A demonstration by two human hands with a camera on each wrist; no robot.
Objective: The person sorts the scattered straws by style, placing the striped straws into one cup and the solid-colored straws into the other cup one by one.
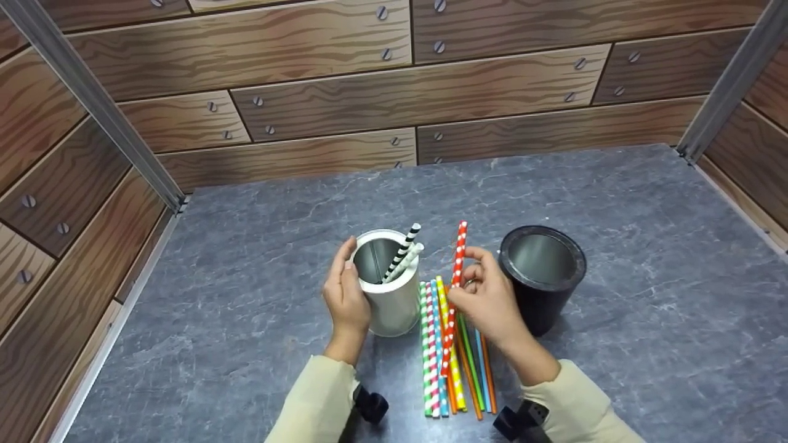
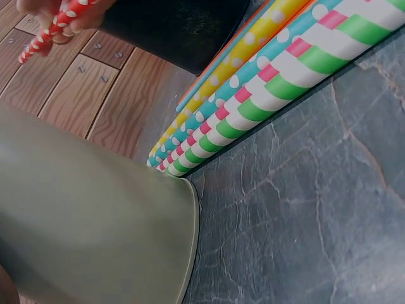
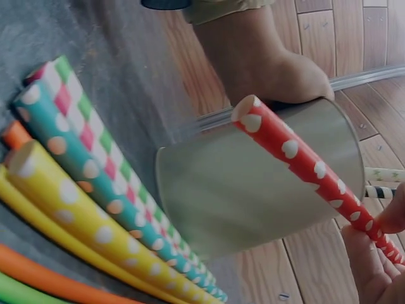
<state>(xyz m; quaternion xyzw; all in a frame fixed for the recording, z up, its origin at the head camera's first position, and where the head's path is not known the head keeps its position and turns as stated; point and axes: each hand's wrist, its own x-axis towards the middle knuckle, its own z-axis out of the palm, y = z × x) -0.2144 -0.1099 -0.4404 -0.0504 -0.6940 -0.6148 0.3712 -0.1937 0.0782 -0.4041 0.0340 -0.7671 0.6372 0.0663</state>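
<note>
My left hand (image 1: 348, 296) rests against the left side of a white can (image 1: 397, 311), its fingers up along the rim. Inside the can lean a black-and-white striped straw (image 1: 403, 253) and a pale patterned straw (image 1: 407, 261). With thumb and fingers my right hand (image 1: 492, 301) pinches a red straw with white hearts (image 3: 304, 161), raised and tilted above the other straws. Below it a row of straws lies on the table: green striped (image 1: 426, 363), pink striped (image 2: 253, 85), blue dotted (image 2: 218, 101), yellow dotted (image 3: 104, 231), and plain orange, green and blue ones.
A black can (image 1: 545, 301) stands just right of my right hand. The grey marbled table (image 1: 246, 307) meets wood-patterned walls (image 1: 320, 55) at the back and both sides, with metal posts (image 1: 111, 117) in the corners.
</note>
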